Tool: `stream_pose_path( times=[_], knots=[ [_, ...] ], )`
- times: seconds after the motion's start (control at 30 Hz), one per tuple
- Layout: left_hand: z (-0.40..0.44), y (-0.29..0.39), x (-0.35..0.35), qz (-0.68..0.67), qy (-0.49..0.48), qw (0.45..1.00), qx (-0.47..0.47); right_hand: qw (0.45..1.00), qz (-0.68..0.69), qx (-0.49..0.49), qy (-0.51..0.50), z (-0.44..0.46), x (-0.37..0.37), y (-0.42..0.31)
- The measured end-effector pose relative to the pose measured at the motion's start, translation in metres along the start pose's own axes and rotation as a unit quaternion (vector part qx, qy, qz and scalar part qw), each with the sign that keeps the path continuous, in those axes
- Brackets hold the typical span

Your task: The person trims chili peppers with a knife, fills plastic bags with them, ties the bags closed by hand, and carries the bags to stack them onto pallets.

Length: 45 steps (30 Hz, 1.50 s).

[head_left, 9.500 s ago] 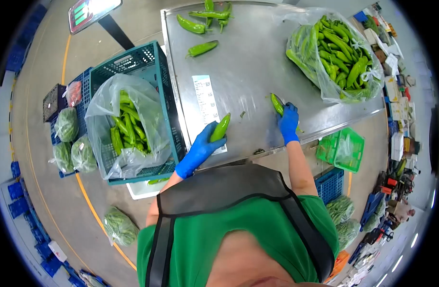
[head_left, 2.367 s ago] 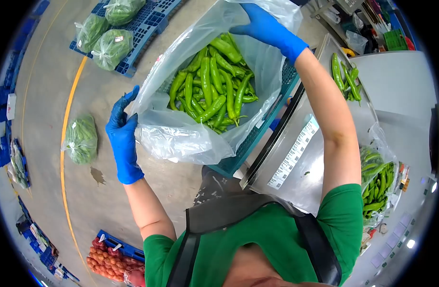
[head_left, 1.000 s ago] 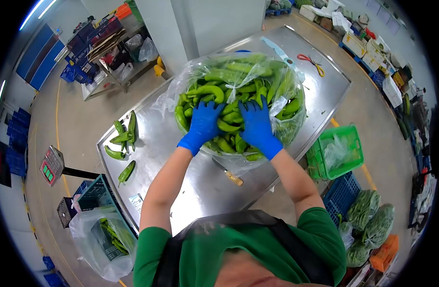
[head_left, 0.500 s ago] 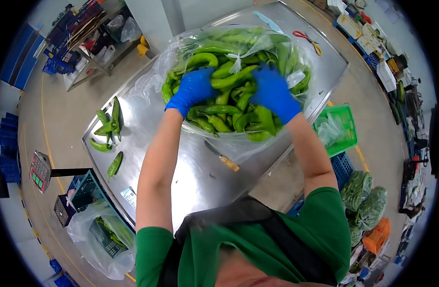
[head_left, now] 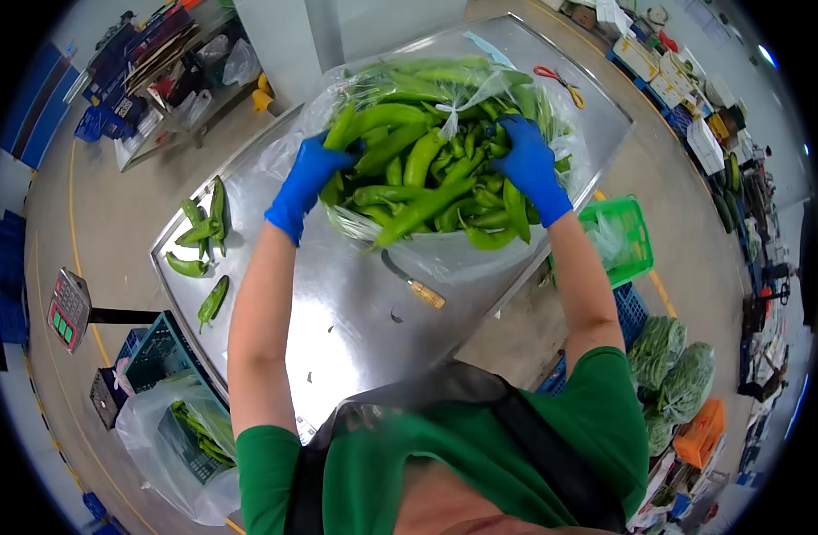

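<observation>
A large clear plastic bag lies on the metal table, its mouth spread around a heap of long green peppers. At the heap's left side, my left hand, in a blue glove, is closed on some peppers, its fingertips hidden beneath them. My right hand, also gloved in blue, grips peppers at the right side, with the fingers partly buried. A knotted bag end rests over the heap. Below the bag lies a curved knife with a wooden handle.
Several loose peppers lie at the left of the metal table. Red-and-yellow scissors sit near its far right corner. A green crate stands at right, a scale at left, above a bag-lined crate.
My hands have moved apart toward the two sides of the heap. Peppers between them have shifted, and several now lie higher at the left and front.
</observation>
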<state>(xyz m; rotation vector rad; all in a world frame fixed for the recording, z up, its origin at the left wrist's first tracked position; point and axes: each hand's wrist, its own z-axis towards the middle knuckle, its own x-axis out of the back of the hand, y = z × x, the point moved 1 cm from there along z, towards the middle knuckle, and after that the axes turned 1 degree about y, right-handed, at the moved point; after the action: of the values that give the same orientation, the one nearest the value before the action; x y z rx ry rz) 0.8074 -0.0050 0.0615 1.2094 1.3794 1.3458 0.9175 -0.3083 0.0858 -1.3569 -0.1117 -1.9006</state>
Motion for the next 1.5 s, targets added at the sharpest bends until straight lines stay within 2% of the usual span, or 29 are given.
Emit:
stream_pose_path(
  times=[0.07,0.1,0.17,0.27,0.3,0.37,0.4,0.43,0.47,0.5,0.57,0.63,0.67,0.77,0.8,0.83,0.9,0.93,1.03,1.13,1.27,1.33,1.37,1.4,1.5],
  knots=[
    [-0.027,-0.016,0.006,-0.108,0.023,0.993,0.041,0.999,0.006,0.014,0.045,-0.007,0.001,-0.012],
    [-0.044,-0.022,0.000,-0.173,0.061,0.983,-0.017,0.998,0.010,0.021,0.064,-0.014,0.001,-0.019],
    [-0.076,-0.051,0.002,-0.288,0.089,0.953,-0.023,0.992,0.046,0.051,0.106,-0.034,-0.001,-0.043],
    [-0.124,-0.125,0.008,-0.491,0.131,0.861,0.033,0.975,0.095,0.131,0.150,-0.064,-0.011,-0.106],
    [-0.141,-0.130,0.000,-0.531,0.180,0.827,0.038,0.970,0.146,0.149,0.125,-0.075,-0.017,-0.125],
    [-0.171,-0.184,0.010,-0.524,0.194,0.822,0.109,0.948,0.245,0.178,0.096,-0.092,-0.036,-0.155],
    [-0.186,-0.230,0.017,-0.567,0.208,0.795,0.062,0.933,0.294,0.185,0.091,-0.103,-0.053,-0.165],
    [-0.204,-0.248,0.020,-0.615,0.173,0.768,0.049,0.916,0.345,0.189,0.084,-0.115,-0.071,-0.175],
    [-0.220,-0.247,0.018,-0.582,0.226,0.776,0.088,0.886,0.429,0.159,0.070,-0.125,-0.092,-0.179],
    [-0.237,-0.246,0.015,-0.548,0.281,0.777,0.132,0.878,0.451,0.151,0.060,-0.134,-0.112,-0.180],
    [-0.267,-0.260,0.018,-0.534,0.225,0.800,0.157,0.859,0.494,0.130,0.040,-0.152,-0.141,-0.179],
    [-0.287,-0.250,0.014,-0.482,0.266,0.820,0.156,0.853,0.507,0.116,0.030,-0.163,-0.146,-0.180],
    [-0.297,-0.264,0.018,-0.476,0.253,0.829,0.151,0.857,0.502,0.111,0.032,-0.167,-0.143,-0.178],
    [-0.312,-0.253,0.015,-0.452,0.247,0.844,0.151,0.849,0.508,0.137,0.051,-0.167,-0.123,-0.163],
    [-0.321,-0.264,0.016,-0.486,0.218,0.832,0.157,0.842,0.515,0.150,0.059,-0.170,-0.118,-0.162],
    [-0.333,-0.275,0.017,-0.517,0.188,0.819,0.163,0.797,0.595,0.094,0.044,-0.175,-0.119,-0.165],
    [-0.328,-0.246,0.009,-0.462,0.245,0.837,0.160,0.682,0.731,-0.028,0.016,-0.187,-0.122,-0.175],
    [-0.331,-0.250,0.008,-0.452,0.251,0.842,0.155,0.601,0.780,-0.160,-0.059,-0.196,-0.133,-0.177],
    [-0.333,-0.252,0.005,-0.470,0.236,0.837,0.148,0.463,0.777,-0.352,-0.241,-0.202,-0.181,-0.187],
    [-0.333,-0.259,0.005,-0.516,0.225,0.813,0.149,0.509,0.734,-0.346,-0.287,-0.234,-0.263,-0.162],
    [-0.338,-0.263,0.008,-0.531,0.219,0.800,0.171,0.636,0.622,-0.286,-0.356,-0.241,-0.251,-0.162],
    [-0.338,-0.263,0.007,-0.525,0.242,0.800,0.163,0.810,0.498,-0.131,-0.282,-0.246,-0.233,-0.151],
    [-0.337,-0.258,0.005,-0.519,0.253,0.802,0.153,0.875,0.420,-0.049,-0.235,-0.251,-0.220,-0.145],
    [-0.336,-0.254,0.005,-0.513,0.265,0.804,0.143,0.943,0.258,0.052,-0.203,-0.249,-0.189,-0.147],
    [-0.336,-0.252,0.008,-0.514,0.274,0.796,0.165,0.921,0.252,-0.055,-0.291,-0.282,-0.168,-0.129]
  ],
)
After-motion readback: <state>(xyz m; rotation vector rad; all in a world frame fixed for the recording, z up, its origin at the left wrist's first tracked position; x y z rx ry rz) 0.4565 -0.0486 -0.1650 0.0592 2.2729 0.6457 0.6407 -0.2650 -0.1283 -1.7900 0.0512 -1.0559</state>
